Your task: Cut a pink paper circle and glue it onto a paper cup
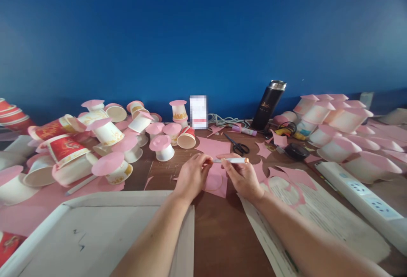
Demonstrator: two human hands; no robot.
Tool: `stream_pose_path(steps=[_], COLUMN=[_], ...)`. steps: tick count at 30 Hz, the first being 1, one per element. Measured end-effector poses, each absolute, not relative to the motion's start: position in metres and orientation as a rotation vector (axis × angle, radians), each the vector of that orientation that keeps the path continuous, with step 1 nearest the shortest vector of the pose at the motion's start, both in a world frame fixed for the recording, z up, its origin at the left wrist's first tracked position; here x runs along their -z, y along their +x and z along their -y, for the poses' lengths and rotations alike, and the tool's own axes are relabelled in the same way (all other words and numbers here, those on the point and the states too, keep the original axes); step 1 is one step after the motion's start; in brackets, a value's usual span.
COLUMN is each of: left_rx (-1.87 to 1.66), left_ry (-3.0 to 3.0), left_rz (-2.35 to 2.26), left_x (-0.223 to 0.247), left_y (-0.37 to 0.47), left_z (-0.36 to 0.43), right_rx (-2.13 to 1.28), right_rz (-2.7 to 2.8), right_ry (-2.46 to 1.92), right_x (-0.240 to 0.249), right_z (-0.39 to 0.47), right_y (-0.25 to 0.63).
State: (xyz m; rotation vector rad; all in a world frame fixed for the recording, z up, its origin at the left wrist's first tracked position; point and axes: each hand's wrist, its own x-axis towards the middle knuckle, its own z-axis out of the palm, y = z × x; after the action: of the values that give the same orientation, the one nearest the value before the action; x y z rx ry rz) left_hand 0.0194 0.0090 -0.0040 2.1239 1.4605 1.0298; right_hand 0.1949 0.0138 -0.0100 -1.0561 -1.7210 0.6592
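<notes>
A white marker pen (234,160) with an orange end lies nearly level in my right hand (243,177), pinched between thumb and fingers. At the pen's left end, the closed fingertips of my left hand (197,173) meet it and hide that end; whether a cap is there I cannot tell. Below both hands is a pink paper piece (219,190) with a round outline on it. A larger pink sheet (213,146) lies just behind, beside black-handled scissors (238,144). Pink scraps (263,149) are scattered to the right.
Paper cups with pink discs (110,169) crowd the left; more capped cups (343,152) stand right. A phone (199,113), glue stick (244,130) and black flask (269,105) are by the blue wall. A power strip (362,194) and white box lid (104,234) flank my arms.
</notes>
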Motion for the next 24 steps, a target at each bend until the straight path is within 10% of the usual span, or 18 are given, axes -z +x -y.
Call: stream_pose_path(steps=[24], left_rx=[-0.996], left_ry=[2.250], left_rz=[-1.499], left_x=[0.004], left_y=[0.019], left_z=[-0.007], right_rx=[-1.125], right_rz=[1.076], right_ry=[-1.040], right_x=[0.023], right_z=[-0.033], right_y=[0.199])
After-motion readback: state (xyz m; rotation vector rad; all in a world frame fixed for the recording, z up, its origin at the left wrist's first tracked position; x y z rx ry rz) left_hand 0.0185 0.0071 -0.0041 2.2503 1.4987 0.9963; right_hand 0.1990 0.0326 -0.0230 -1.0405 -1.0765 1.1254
